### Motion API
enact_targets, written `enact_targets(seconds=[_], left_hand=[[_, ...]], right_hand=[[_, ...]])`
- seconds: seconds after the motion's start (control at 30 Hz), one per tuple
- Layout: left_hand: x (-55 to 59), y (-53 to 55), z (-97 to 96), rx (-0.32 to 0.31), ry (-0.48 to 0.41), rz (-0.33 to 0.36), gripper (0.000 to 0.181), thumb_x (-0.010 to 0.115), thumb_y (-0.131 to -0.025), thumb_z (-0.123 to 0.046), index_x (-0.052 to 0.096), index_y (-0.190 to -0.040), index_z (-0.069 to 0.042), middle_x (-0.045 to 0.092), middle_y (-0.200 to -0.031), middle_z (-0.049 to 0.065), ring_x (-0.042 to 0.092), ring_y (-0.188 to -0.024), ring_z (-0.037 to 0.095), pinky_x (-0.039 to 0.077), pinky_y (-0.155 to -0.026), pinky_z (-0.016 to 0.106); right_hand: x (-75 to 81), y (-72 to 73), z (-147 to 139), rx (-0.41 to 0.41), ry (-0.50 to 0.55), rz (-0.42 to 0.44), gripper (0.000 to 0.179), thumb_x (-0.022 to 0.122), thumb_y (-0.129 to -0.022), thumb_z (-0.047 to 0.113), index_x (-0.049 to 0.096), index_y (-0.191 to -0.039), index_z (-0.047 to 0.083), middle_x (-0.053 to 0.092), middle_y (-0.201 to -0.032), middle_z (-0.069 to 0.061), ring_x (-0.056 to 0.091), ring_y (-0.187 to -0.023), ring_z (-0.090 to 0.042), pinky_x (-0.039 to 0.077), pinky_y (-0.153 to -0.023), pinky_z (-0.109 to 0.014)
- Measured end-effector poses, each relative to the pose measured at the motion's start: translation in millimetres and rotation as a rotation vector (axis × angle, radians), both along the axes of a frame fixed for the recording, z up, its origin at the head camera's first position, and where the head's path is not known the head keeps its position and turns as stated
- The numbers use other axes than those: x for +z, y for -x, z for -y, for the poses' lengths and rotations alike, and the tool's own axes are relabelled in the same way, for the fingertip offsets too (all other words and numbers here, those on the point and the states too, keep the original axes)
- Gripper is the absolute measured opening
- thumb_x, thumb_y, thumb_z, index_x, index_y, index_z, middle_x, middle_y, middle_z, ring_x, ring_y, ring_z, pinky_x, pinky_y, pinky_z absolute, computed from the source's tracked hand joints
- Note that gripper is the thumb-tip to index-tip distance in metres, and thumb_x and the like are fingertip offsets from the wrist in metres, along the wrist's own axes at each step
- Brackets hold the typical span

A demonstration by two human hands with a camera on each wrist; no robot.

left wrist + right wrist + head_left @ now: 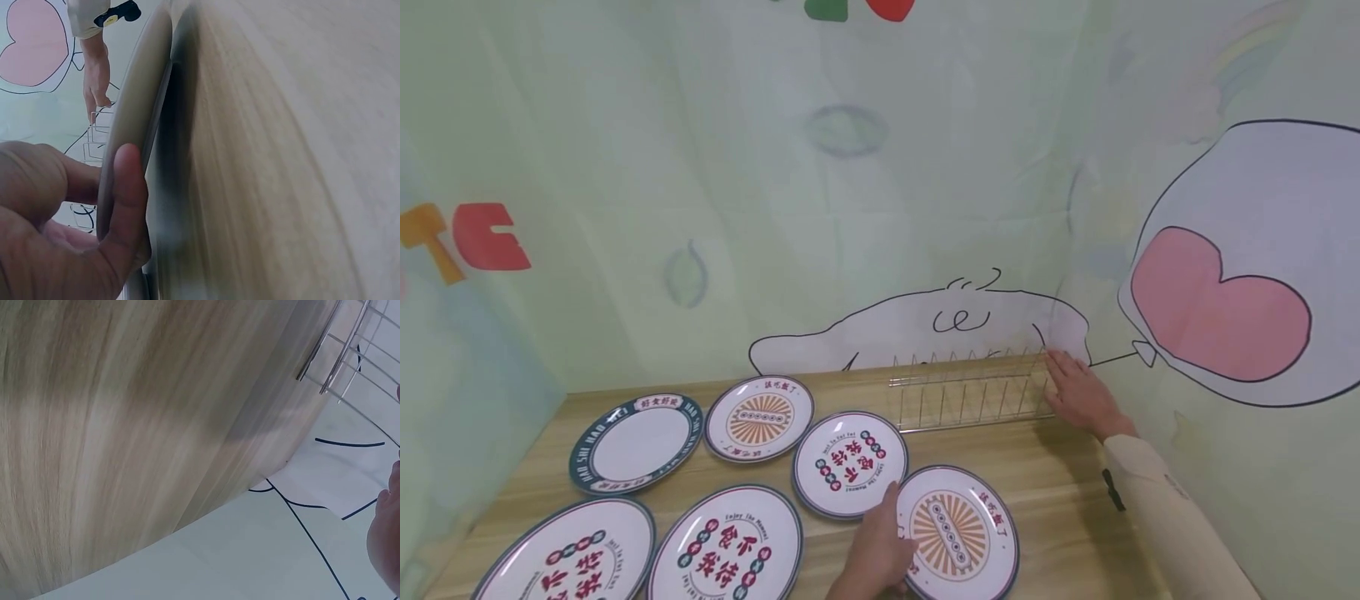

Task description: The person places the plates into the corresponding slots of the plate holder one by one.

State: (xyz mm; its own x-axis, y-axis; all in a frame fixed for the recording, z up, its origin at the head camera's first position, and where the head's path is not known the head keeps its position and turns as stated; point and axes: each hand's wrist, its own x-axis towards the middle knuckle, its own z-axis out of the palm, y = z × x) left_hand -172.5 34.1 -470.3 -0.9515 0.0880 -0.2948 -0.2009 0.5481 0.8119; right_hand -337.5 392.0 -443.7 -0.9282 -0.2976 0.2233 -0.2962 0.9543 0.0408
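My left hand (876, 546) pinches the left rim of a white plate (955, 533) with an orange sunburst print and a dark blue edge. In the left wrist view this plate (134, 94) shows edge-on, tilted up from the wooden table, between thumb and fingers. My right hand (1082, 400) holds the right end of a silver wire dish rack (970, 425) at the back of the table. At the right wrist view's edge, its fingers (394, 481) meet the rack's wires (344, 353). No plates stand in the rack.
Left of the held plate lie a small red-lettered plate (850, 464), another sunburst plate (760, 419), a blue-rimmed plate (640, 442) and two larger lettered plates (726, 542), on the wooden table (827, 558). A printed cloth wall (850, 217) rises behind the rack.
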Motion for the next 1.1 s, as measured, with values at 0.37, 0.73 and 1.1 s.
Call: enact_targets(seconds=[0.37, 0.73, 1.1], left_hand=[[7.9, 8.8, 11.2, -0.101, -0.045, -0.121, 0.072, 0.064, -0.083, 0.008, 0.036, -0.149, 0.005, 0.043, -0.147, 0.035, 0.062, -0.115, 0.046, 0.052, -0.099, 0.053], [26.8, 9.9, 17.7, -0.077, 0.01, -0.363, 0.062, 0.055, -0.082, 0.006, 0.045, -0.144, 0.007, 0.048, -0.146, 0.029, 0.045, -0.136, 0.048, 0.035, -0.114, 0.06], [70.6, 23.6, 27.2, -0.062, 0.118, -0.555, 0.058, 0.058, -0.082, 0.003, 0.051, -0.14, 0.006, 0.057, -0.137, 0.028, 0.053, -0.131, 0.045, 0.044, -0.109, 0.055]], right_hand=[[1.3, -2.3, 3, -0.006, -0.026, -0.024, 0.062, 0.048, -0.099, 0.02, 0.032, -0.148, -0.014, 0.028, -0.158, -0.031, 0.027, -0.147, -0.048, 0.021, -0.122, -0.057], [-0.6, -2.1, 4, 0.004, -0.015, -0.055, 0.065, 0.048, -0.096, 0.023, 0.034, -0.146, -0.015, 0.031, -0.157, -0.032, 0.028, -0.146, -0.048, 0.022, -0.121, -0.057], [-3.5, -3.6, 2, -0.006, -0.017, -0.049, 0.065, 0.05, -0.097, 0.025, 0.034, -0.146, -0.015, 0.032, -0.156, -0.031, 0.029, -0.146, -0.047, 0.02, -0.122, -0.056]])
